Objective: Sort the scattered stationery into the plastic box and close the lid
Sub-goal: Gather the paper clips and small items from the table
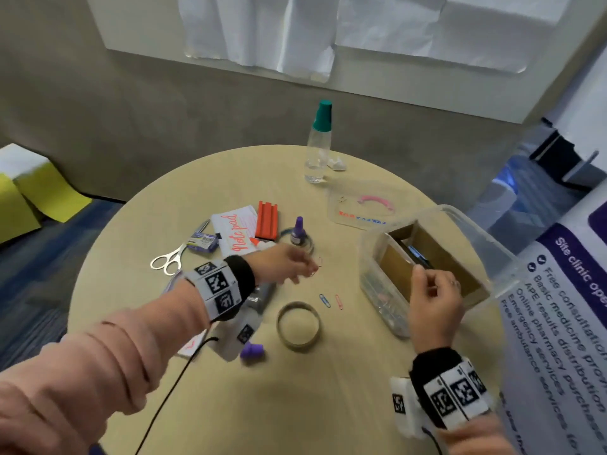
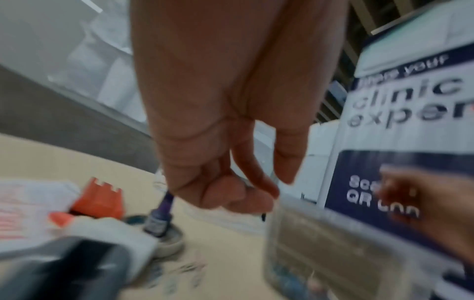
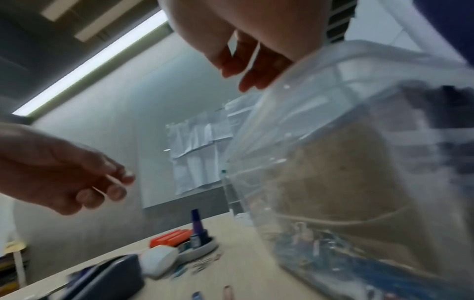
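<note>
While left hand [image 1: 289, 262] pinches, plastic box [image 1: 466, 224] lidless.

Surface: round pale wood-look table [image 1: 345, 405].
Far edge: clear bottle [image 1: 318, 149], green cap, upright.
Far right: clear lid [image 1: 361, 208], flat.
Right: plastic box [image 1: 377, 290], open.
Left centre: scissors [image 1: 169, 257], notepad [image 1: 235, 233], orange block [image 1: 267, 220], purple ink bottle [image 1: 299, 231].
Near centre: tape ring [image 1: 298, 325]; blue clip [image 1: 325, 300] and pink clip [image 1: 339, 302] just beyond it.

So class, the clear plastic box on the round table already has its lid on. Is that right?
Not quite: the head view shows the clear plastic box open, with its lid lying behind it on the round table.
</note>
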Demonstrator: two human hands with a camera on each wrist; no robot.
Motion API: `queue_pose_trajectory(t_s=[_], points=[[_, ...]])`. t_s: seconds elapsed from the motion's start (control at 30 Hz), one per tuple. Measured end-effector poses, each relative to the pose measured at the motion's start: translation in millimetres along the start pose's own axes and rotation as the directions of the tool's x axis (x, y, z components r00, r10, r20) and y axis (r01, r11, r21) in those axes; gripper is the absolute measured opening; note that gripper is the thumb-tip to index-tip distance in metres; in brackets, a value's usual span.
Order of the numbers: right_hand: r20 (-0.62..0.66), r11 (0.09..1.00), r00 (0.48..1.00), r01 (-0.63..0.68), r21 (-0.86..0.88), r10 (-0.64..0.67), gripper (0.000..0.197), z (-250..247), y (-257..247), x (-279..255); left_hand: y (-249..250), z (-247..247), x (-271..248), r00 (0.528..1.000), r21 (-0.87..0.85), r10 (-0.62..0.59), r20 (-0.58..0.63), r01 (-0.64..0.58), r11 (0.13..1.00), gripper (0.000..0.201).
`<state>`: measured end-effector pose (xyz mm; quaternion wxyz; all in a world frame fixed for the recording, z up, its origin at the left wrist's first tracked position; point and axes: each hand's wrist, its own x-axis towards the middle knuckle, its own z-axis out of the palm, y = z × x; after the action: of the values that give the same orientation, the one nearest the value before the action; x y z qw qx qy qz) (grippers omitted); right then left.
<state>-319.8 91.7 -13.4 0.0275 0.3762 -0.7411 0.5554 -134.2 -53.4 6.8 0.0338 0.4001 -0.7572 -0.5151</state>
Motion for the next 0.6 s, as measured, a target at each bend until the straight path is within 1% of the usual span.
queue_pose_trajectory(t_s=[0.03, 0.07, 0.1, 0.13, 0.17, 0.2, 0.23, 0.27, 0.3, 0.33, 0.37, 0.4, 0.47, 0.53, 0.57, 0.6], points=[[-0.013, 0.994, 0.995, 0.099, 0.049, -0.099, 0.020, 3, -6, -11, -13, -1, -6, 0.999, 0.134, -0.018, 0.048, 0.012, 0.991, 0.017], [0.014, 0.982, 0.985, 0.169, 0.089, -0.171, 0.019, 8, -10, -21, -27, -1, -13, 0.994, 0.258, -0.051, 0.101, 0.024, 0.966, 0.020], [0.076, 0.974, 0.975, 0.199, 0.112, -0.208, 0.019, 14, -12, -31, -39, 1, -19, 0.984, 0.372, -0.097, 0.148, 0.036, 0.928, 0.023], [0.165, 0.974, 0.962, 0.199, 0.111, -0.216, 0.021, 22, -12, -40, -50, 5, -24, 0.973, 0.464, -0.148, 0.179, 0.049, 0.884, 0.027], [0.282, 0.978, 0.937, 0.190, 0.087, -0.207, 0.023, 31, -10, -49, -60, 10, -29, 0.962, 0.532, -0.192, 0.193, 0.062, 0.844, 0.031], [0.424, 0.983, 0.887, 0.178, 0.049, -0.182, 0.021, 41, -7, -56, -68, 15, -33, 0.955, 0.576, -0.225, 0.195, 0.074, 0.814, 0.033], [0.567, 0.984, 0.811, 0.176, 0.000, -0.145, 0.016, 50, -2, -62, -75, 21, -36, 0.951, 0.606, -0.244, 0.191, 0.081, 0.791, 0.036], [0.690, 0.979, 0.717, 0.193, -0.060, -0.099, 0.011, 59, 3, -68, -81, 27, -37, 0.951, 0.629, -0.250, 0.184, 0.082, 0.773, 0.038], [0.782, 0.963, 0.622, 0.232, -0.133, -0.042, 0.011, 66, 8, -74, -86, 32, -39, 0.951, 0.648, -0.253, 0.179, 0.080, 0.758, 0.041], [0.841, 0.935, 0.540, 0.292, -0.203, 0.014, 0.017, 72, 14, -79, -89, 36, -39, 0.952, 0.663, -0.251, 0.176, 0.074, 0.745, 0.042], [0.877, 0.900, 0.476, 0.350, -0.260, 0.068, 0.022, 77, 19, -84, -91, 38, -39, 0.957, 0.670, -0.237, 0.170, 0.064, 0.739, 0.042], [0.892, 0.865, 0.440, 0.404, -0.297, 0.101, 0.025, 81, 21, -87, -91, 40, -38, 0.966, 0.669, -0.208, 0.156, 0.052, 0.741, 0.039], [0.904, 0.817, 0.412, 0.478, -0.323, 0.116, 0.024, 84, 22, -91, -88, 39, -36, 0.984, 0.652, -0.134, 0.114, 0.028, 0.758, 0.034], [0.911, 0.800, 0.402, 0.516, -0.306, 0.090, 0.022, 85, 24, -91, -83, 38, -31, 0.997, 0.642, -0.046, 0.066, -0.007, 0.767, 0.040], [0.913, 0.812, 0.403, 0.513, -0.280, 0.061, 0.022, 84, 23, -89, -80, 38, -28, 0.999, 0.643, 0.002, 0.043, -0.029, 0.765, 0.048], [0.911, 0.847, 0.412, 0.477, -0.234, 0.019, 0.021, 83, 22, -87, -78, 39, -25, 0.998, 0.651, 0.053, 0.027, -0.058, 0.757, 0.054]])
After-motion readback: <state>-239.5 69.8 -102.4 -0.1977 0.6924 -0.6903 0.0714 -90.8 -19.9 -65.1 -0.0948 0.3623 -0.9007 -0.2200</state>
